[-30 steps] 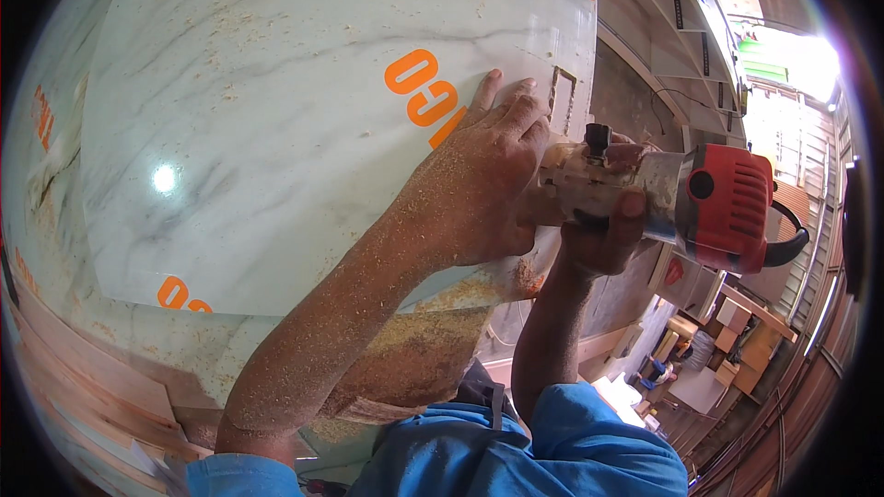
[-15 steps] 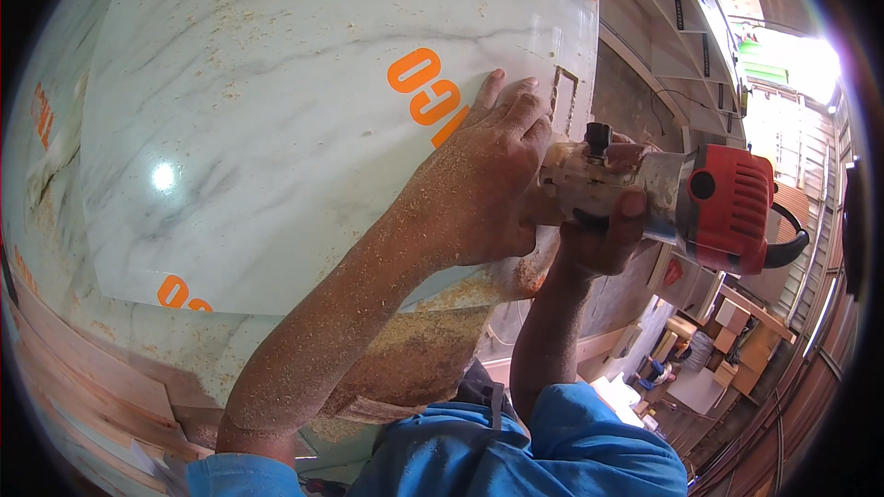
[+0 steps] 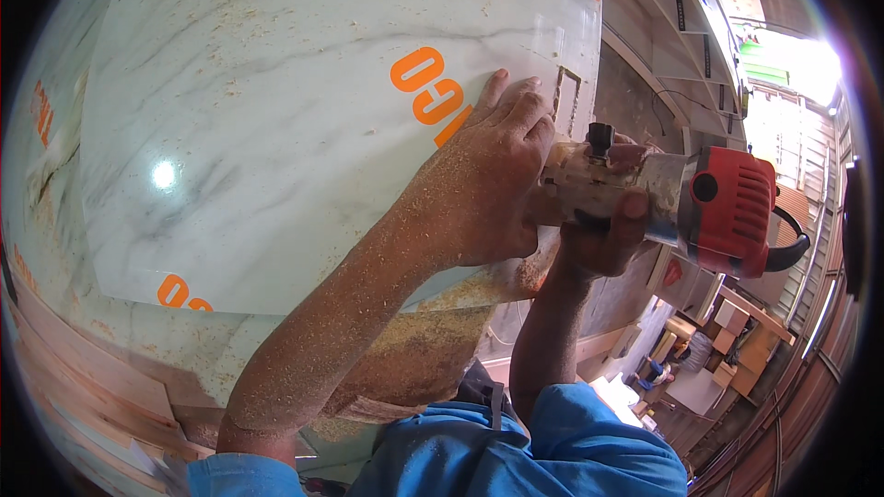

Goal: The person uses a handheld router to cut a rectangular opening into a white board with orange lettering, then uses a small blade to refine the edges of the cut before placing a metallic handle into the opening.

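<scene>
A trim router [image 3: 727, 207] with a red motor cap and a dusty metal body lies on its side, its base against the right edge of a white marble-patterned panel [image 3: 276, 129]. My right hand [image 3: 612, 230] is closed round its body from below. My left hand [image 3: 493, 166], speckled with sawdust, has two fingers stretched over the panel face. Its thumb side clasps the router's base, and the contact is partly hidden. Just beyond the left fingertips, a narrow rectangular outline [image 3: 566, 97] is cut into the panel near its edge. The router's bit is out of sight.
Sawdust lies scattered over the panel, which bears orange print [image 3: 428, 87]. Wooden boards [image 3: 101, 377] lie at the lower left. A light-coloured shelf frame [image 3: 677, 28] stands at the upper right. Boxes and boards [image 3: 727, 340] are stacked farther off at the lower right.
</scene>
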### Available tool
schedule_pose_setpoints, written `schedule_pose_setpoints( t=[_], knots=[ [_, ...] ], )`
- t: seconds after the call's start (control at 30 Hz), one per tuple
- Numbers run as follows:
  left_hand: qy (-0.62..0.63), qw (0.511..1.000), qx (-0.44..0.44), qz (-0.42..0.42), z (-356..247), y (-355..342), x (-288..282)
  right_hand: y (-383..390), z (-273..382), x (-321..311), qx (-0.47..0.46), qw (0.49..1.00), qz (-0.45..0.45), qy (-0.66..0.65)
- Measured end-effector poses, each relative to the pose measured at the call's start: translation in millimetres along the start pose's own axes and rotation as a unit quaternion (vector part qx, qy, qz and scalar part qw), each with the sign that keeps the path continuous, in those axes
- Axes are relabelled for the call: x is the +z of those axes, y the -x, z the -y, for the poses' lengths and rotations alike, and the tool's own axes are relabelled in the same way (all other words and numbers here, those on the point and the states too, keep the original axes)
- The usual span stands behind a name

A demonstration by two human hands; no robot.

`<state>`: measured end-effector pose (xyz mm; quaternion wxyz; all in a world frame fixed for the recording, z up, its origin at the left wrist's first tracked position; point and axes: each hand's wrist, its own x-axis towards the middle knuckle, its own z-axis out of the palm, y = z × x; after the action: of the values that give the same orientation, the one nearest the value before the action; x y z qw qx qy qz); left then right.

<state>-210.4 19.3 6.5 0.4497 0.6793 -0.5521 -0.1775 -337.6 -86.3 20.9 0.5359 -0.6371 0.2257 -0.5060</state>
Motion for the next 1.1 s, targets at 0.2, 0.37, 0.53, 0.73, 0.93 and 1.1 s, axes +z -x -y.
schedule_pose_setpoints(
  t=[0.2,0.37,0.53,0.73,0.93,1.1],
  knots=[
    [0.025,0.999,0.011,-0.040,0,1,0,-4,-1,-1,-0.007,0.999,0.036,-0.004],
    [0.032,0.999,0.005,-0.037,0,0,0,0,1,4,-0.006,1.000,0.014,-0.016],
    [0.029,0.999,-0.003,-0.023,-2,0,-2,0,5,7,0.005,1.000,0.009,-0.010],
    [0.020,0.999,-0.025,-0.021,-4,4,-7,1,5,9,-0.010,0.999,0.007,0.030],
    [0.048,0.998,0.000,-0.036,1,1,-3,1,2,5,0.007,1.000,0.025,0.005],
    [-0.019,0.999,0.017,-0.041,1,3,4,1,-3,-8,0.037,0.999,-0.018,-0.022]
  ],
)
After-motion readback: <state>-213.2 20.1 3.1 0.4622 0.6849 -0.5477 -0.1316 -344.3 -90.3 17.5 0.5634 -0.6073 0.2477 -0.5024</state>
